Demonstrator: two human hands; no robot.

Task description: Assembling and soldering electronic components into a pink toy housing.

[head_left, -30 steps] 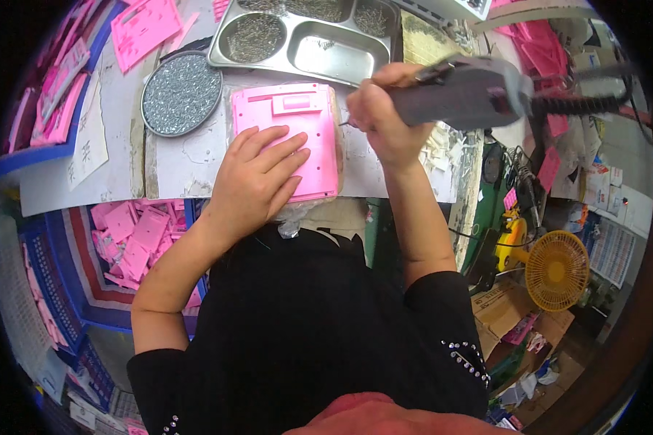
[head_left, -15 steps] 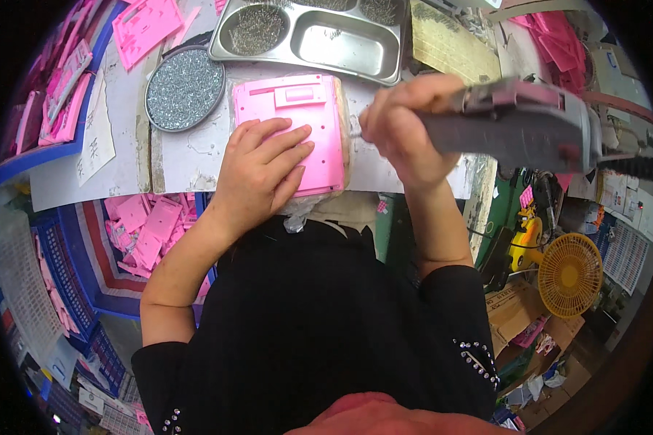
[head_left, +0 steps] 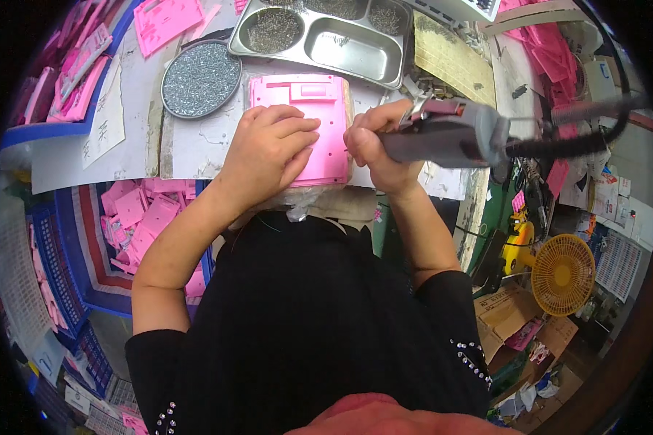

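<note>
A flat pink plastic panel point(head_left: 328, 156) lies on a pale padded block wrapped in clear plastic point(head_left: 297, 199), at the near edge of the bench. My left hand point(head_left: 270, 148) rests over the panel's left side, palm down, its fingers extended across the surface. In my right hand point(head_left: 386, 163) is a grey-black electric screwdriver point(head_left: 450, 141), held nearly level with its cord trailing right. My right fingers are at the panel's right edge. They hide the tool's tip, so contact with a screw cannot be seen.
A round dish point(head_left: 199, 116) of small screws and a steel compartment tray point(head_left: 370, 61) of metal parts stand beyond the panel. More pink parts point(head_left: 141, 217) fill a bin at lower left. A yellow fan point(head_left: 562, 275) stands at right.
My right hand has brought the screwdriver left and closer to the panel's right edge. My left hand stays on the panel, its fingers slightly more bent. The whole view has shifted slightly.
</note>
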